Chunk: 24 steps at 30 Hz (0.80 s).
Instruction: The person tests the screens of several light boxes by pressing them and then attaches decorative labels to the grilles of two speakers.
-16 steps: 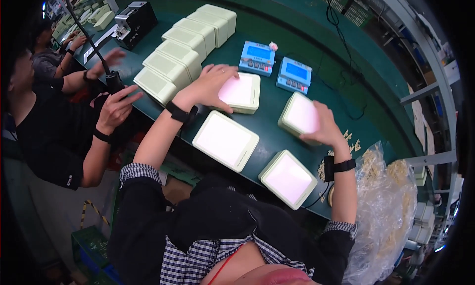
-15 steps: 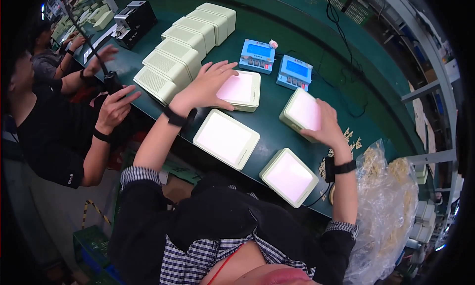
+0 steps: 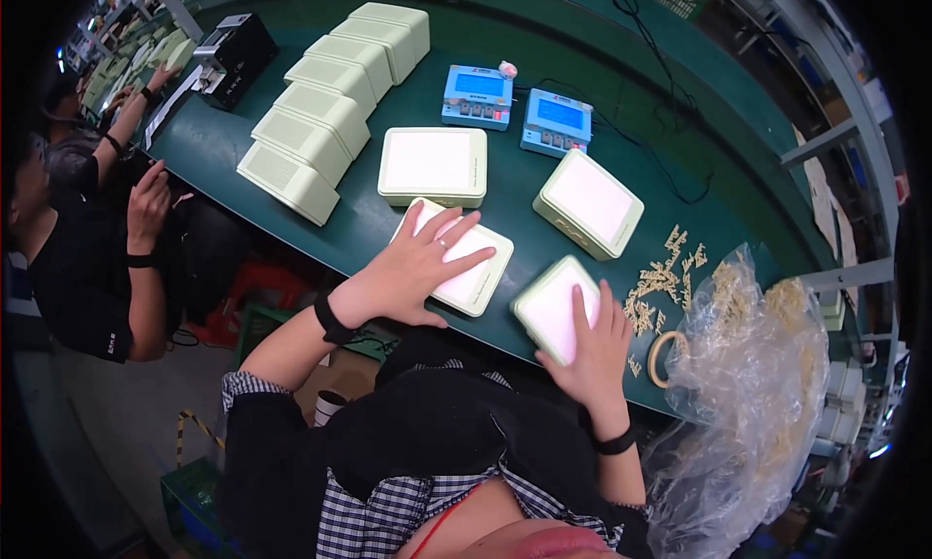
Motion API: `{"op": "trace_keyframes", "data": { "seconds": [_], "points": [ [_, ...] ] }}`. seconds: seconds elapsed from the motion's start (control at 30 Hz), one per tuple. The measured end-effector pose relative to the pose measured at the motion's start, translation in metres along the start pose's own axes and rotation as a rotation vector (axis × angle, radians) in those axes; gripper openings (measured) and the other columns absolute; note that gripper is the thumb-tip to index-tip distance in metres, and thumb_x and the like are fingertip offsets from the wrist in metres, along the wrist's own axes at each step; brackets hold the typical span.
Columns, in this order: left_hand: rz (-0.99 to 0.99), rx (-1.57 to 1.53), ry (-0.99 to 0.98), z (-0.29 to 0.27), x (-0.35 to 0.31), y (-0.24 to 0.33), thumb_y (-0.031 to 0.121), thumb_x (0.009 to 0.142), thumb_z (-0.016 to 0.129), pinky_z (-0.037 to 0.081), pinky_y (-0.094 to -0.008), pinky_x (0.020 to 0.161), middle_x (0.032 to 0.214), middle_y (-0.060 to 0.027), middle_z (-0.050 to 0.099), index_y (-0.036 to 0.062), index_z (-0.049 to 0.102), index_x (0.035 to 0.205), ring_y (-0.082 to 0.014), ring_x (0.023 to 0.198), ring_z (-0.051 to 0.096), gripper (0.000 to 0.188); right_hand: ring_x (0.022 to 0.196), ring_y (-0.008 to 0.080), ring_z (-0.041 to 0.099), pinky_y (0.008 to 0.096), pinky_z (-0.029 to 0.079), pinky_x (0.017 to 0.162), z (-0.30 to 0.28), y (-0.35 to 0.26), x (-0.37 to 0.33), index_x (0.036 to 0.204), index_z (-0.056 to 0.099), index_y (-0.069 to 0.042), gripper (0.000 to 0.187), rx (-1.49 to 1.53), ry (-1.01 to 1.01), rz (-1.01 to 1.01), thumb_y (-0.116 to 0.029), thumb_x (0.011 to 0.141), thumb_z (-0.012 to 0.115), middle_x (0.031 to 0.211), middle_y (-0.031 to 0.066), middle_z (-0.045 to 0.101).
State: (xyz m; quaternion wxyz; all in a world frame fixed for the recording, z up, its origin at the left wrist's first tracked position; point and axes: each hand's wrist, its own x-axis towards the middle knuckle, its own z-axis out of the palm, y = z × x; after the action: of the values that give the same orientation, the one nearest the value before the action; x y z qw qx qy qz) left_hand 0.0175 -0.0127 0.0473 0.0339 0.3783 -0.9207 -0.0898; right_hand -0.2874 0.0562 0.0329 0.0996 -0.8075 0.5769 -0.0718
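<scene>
On the green bench stand several cream box-shaped devices with glowing white panels. My left hand (image 3: 413, 268) rests with spread fingers across the near left lit device (image 3: 480, 289), hiding much of it. My right hand (image 3: 589, 355) grips the corner of the near right lit device (image 3: 549, 308), its thumb along the near edge and its fingers over the panel and right side. Beyond them are the far left lit device (image 3: 433, 161) and the far right lit device (image 3: 588, 205), untouched.
Two blue testers (image 3: 478, 97) with screens stand behind the devices. Cream boxes (image 3: 320, 122) form a slanting row at left, near a black machine (image 3: 233, 59). Small beige parts (image 3: 660, 282), a tape roll (image 3: 665, 358) and a clear plastic bag (image 3: 748, 384) lie right. A co-worker (image 3: 83, 258) sits left.
Both hands have come off the far devices and moved nearer, onto the near two. Those two have shifted slightly on the bench. The whole view has swung a little.
</scene>
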Motion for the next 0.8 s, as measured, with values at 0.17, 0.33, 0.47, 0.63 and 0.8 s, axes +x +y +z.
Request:
{"op": "trace_keyframes", "data": {
  "seconds": [0.17,0.33,0.47,0.63,0.8],
  "points": [
    [0.029,0.020,0.055,0.008,0.013,-0.002,0.045,0.059,0.087,0.020,-0.0667,0.112,0.154,-0.0177,0.030,0.0215,0.033,0.153,-0.0408,0.138,0.031,0.111,0.145,0.0427,0.022,0.0581,0.019,0.115,0.013,0.008,0.030,0.150,0.033,-0.004,0.102,-0.069,0.134,0.023,-0.041,0.068,0.080,0.156,0.0241,0.025],
    [0.128,0.053,0.154,0.015,0.008,-0.004,0.042,0.066,0.083,0.021,-0.0613,0.114,0.145,-0.0149,0.038,0.0282,0.034,0.151,-0.0345,0.134,0.038,0.099,0.148,0.0343,0.021,0.0537,0.015,0.118,0.014,0.011,0.024,0.153,0.025,-0.001,0.096,-0.042,0.114,-0.033,-0.041,0.080,0.074,0.158,0.0199,0.025],
    [0.400,0.228,0.467,0.007,0.008,0.006,0.038,0.074,0.078,0.024,-0.0559,0.116,0.141,-0.0078,0.040,0.0394,0.035,0.148,-0.0299,0.132,0.041,0.085,0.144,0.0358,0.031,0.0499,0.023,0.116,-0.014,0.001,0.026,0.154,0.020,0.000,0.099,1.010,-0.147,-0.127,-0.044,0.082,0.073,0.157,0.0222,0.026],
    [0.666,0.274,0.975,-0.023,0.028,0.041,0.030,0.079,0.073,0.027,-0.0526,0.117,0.139,-0.0003,0.039,0.0521,0.035,0.143,-0.0247,0.130,0.043,0.078,0.141,0.0320,0.036,0.0400,0.028,0.115,-0.057,-0.033,0.034,0.154,0.021,0.000,0.097,1.794,-0.386,-0.132,-0.041,0.080,0.070,0.153,0.0226,0.034],
    [0.770,0.340,0.736,-0.038,0.043,0.037,0.026,0.079,0.074,0.026,-0.0529,0.117,0.143,0.0014,0.036,0.0514,0.034,0.144,-0.0254,0.137,0.038,0.080,0.138,0.0321,0.040,0.0402,0.033,0.113,-0.062,-0.026,0.044,0.152,0.024,0.001,0.090,1.795,-0.463,-0.115,-0.029,0.078,0.065,0.149,0.0231,0.040]
  ]
}}
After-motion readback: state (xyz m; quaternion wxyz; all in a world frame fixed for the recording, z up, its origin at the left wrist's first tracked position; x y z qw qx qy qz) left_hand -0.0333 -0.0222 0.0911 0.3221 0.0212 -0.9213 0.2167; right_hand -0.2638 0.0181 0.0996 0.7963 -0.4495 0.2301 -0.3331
